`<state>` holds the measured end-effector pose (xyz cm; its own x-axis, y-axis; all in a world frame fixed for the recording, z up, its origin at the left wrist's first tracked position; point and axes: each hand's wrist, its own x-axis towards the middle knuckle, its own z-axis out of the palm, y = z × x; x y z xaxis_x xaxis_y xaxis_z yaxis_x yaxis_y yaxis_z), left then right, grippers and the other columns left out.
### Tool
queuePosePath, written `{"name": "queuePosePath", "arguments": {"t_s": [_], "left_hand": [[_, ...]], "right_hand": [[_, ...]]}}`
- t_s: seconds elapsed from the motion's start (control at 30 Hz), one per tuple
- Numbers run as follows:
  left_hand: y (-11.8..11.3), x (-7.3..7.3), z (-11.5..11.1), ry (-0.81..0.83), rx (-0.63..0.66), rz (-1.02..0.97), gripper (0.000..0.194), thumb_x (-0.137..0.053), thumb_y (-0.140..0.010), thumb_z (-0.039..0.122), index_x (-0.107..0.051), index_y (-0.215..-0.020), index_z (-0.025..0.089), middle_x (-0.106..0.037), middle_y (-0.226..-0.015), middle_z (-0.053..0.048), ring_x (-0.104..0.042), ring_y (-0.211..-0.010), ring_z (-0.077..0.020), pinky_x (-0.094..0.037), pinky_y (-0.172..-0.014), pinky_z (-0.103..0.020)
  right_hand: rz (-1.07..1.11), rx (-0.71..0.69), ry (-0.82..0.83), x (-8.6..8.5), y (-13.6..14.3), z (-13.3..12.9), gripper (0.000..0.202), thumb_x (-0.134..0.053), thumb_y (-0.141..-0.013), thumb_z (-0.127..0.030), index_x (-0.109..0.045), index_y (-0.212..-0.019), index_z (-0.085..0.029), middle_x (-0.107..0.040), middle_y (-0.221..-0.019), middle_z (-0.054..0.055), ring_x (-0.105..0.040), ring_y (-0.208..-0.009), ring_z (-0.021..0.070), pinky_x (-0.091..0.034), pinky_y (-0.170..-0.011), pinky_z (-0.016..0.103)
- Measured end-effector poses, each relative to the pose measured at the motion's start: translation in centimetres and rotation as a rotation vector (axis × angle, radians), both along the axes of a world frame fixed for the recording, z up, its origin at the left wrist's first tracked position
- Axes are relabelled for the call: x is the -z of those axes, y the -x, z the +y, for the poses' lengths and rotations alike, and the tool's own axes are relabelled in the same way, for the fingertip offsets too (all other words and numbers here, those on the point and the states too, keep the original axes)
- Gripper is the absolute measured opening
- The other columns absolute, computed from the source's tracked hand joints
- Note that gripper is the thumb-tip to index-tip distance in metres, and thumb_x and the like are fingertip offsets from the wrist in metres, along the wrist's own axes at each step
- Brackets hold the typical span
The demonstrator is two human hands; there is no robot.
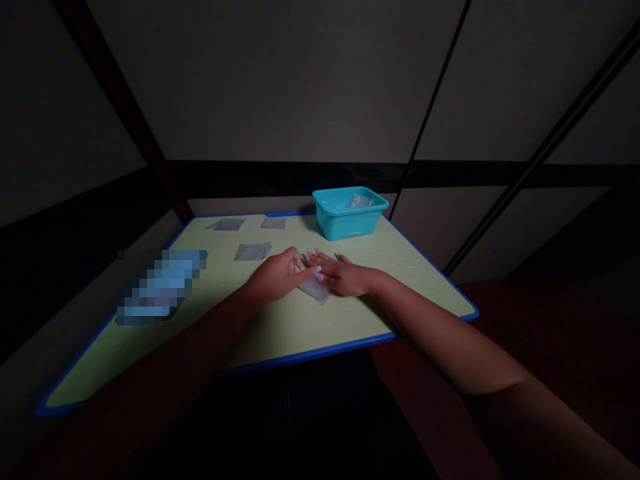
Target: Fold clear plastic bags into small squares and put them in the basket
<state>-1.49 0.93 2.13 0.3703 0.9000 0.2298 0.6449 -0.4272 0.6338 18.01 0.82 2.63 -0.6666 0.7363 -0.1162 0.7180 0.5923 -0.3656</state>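
A small translucent packet (316, 291) lies on the pale yellow table near its middle. My right hand (345, 275) rests palm down over the packet's upper part, its fingers stretched out to the left. From the left, my left hand (280, 272) touches the packet's upper area with its thumb stretched out; its other fingers are curled, and no held object shows between them. Three more flat greyish packets lie beyond my left hand: one close by (252, 251), one at the back left (229, 225) and one at the back (273, 223).
A turquoise basket (349, 220) with clear plastic inside stands at the table's back right. A pixelated bluish object (165, 287) lies at the left edge. The table (300, 340) has a blue rim, with dark panels behind it.
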Motion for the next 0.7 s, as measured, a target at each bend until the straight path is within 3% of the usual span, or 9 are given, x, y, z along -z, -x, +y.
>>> {"name": "queuePosePath", "arguments": {"t_s": [0.1,0.3,0.53,0.7], "left_hand": [[0.0,-0.3,0.1,-0.072,-0.063,-0.082,0.029,-0.044,-0.084,0.046,-0.043,-0.069,0.021,-0.046,-0.057,0.004,-0.046,-0.056,-0.0130,-0.032,-0.053,-0.023],[0.0,-0.6,0.1,-0.115,-0.059,-0.110,0.024,-0.037,-0.088,0.036,-0.042,-0.070,0.021,-0.053,-0.065,0.002,-0.051,-0.063,-0.0147,-0.037,-0.060,-0.025],[0.2,-0.9,0.3,-0.209,-0.141,-0.159,0.029,-0.033,-0.090,0.041,-0.047,-0.075,0.020,-0.056,-0.067,0.000,-0.053,-0.067,-0.0161,-0.041,-0.063,-0.026],[0.2,-0.9,0.4,-0.246,-0.087,-0.163,0.030,-0.032,-0.090,0.040,-0.049,-0.077,0.020,-0.055,-0.070,-0.001,-0.053,-0.068,-0.0164,-0.042,-0.063,-0.028]], "right_hand": [[0.021,-0.016,-0.069,-0.1,0.5,-0.4,0.055,-0.027,-0.095,-0.031,-0.009,-0.147,-0.024,-0.005,-0.153,0.006,0.001,-0.141,0.0225,-0.003,-0.106,0.062],[0.041,-0.119,-0.188,0.0,1.6,-1.2,0.062,-0.031,-0.094,-0.044,-0.007,-0.147,-0.024,-0.005,-0.153,0.007,-0.003,-0.141,0.0231,0.000,-0.109,0.057],[0.022,-0.191,-0.193,0.8,2.1,-1.3,0.069,-0.032,-0.091,-0.053,-0.009,-0.147,-0.021,-0.009,-0.153,0.010,-0.005,-0.141,0.0248,-0.003,-0.108,0.057],[-0.012,-0.216,-0.191,1.0,2.3,-1.4,0.065,-0.029,-0.093,-0.052,-0.014,-0.147,-0.019,-0.011,-0.152,0.010,-0.006,-0.141,0.0234,-0.004,-0.108,0.058]]}}
